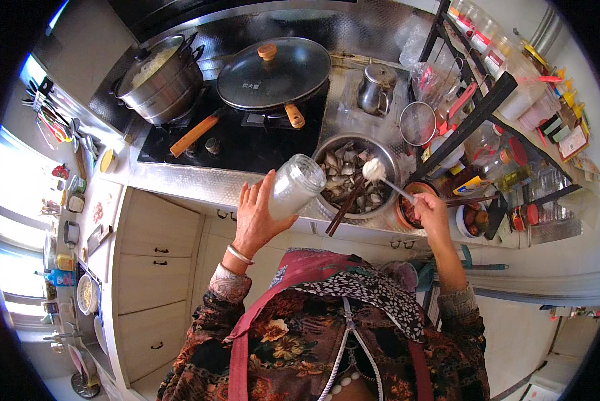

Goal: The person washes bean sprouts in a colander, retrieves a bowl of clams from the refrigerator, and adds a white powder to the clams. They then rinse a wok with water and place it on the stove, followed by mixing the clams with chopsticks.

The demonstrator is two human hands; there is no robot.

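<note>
My left hand [260, 215] grips a glass jar [297, 185] that is tilted to the right, with whitish contents and its mouth uncovered. In my right hand [430, 213] is the handle of a spoon [396, 188]. A heap of white powder [373, 170] sits on the spoon, above a metal bowl [325, 208] of cut fish pieces [340, 168]. Dark wooden chopsticks [344, 210] lean across the bowl's near rim. Just below my right hand is an orange-brown bowl [402, 216] with reddish contents, partly hidden by the hand.
Behind stand a lidded wok [275, 75] and a steamer pot [157, 90] on the black gas hob [159, 145]. A metal jug [376, 90] stands right of the hob. A dark rack [465, 128] with bottles and jars borders the right side. A small bowl [475, 220] stands near the edge.
</note>
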